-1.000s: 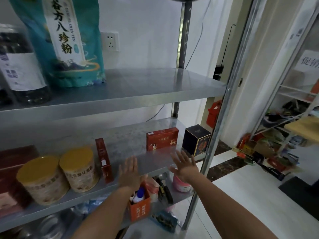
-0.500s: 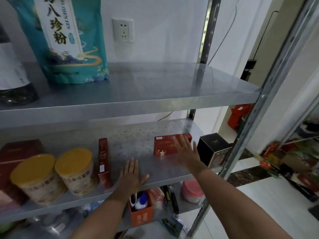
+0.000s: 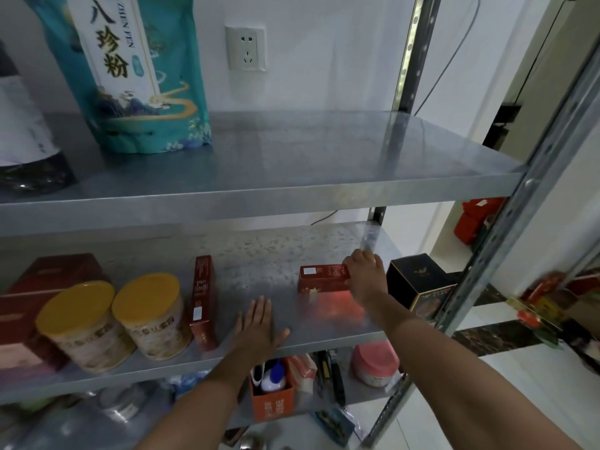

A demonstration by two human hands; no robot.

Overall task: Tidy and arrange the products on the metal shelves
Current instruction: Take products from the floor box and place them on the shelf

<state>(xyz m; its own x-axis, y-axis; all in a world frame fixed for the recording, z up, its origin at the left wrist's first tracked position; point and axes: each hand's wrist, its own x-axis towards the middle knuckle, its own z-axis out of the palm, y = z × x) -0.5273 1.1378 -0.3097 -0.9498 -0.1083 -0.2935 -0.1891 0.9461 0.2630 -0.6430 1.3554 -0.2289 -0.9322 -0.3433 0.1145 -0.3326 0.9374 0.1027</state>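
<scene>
A small red box (image 3: 319,278) lies on the middle metal shelf (image 3: 259,264), right of centre. My right hand (image 3: 365,276) grips the box's right end, fingers curled over its top edge. Flat on the shelf's front part rests my left hand (image 3: 258,323), fingers straight, holding nothing. To its left a narrow red box (image 3: 203,298) stands on edge, beside two yellow-lidded tubs (image 3: 147,316). A black box (image 3: 418,280) sits at the shelf's right end, just right of my right hand.
The upper shelf (image 3: 292,164) carries a teal pouch (image 3: 130,73) and a dark jar (image 3: 22,138) at the left. A large dark red box (image 3: 48,277) stands at far left. The lower shelf holds an orange box (image 3: 272,401) and a pink jar (image 3: 375,362). An upright post (image 3: 506,222) frames the right side.
My right hand has moved forward from the shelf's front and closed on the small red box's right end. My left hand stays flat on the shelf. The view has moved closer.
</scene>
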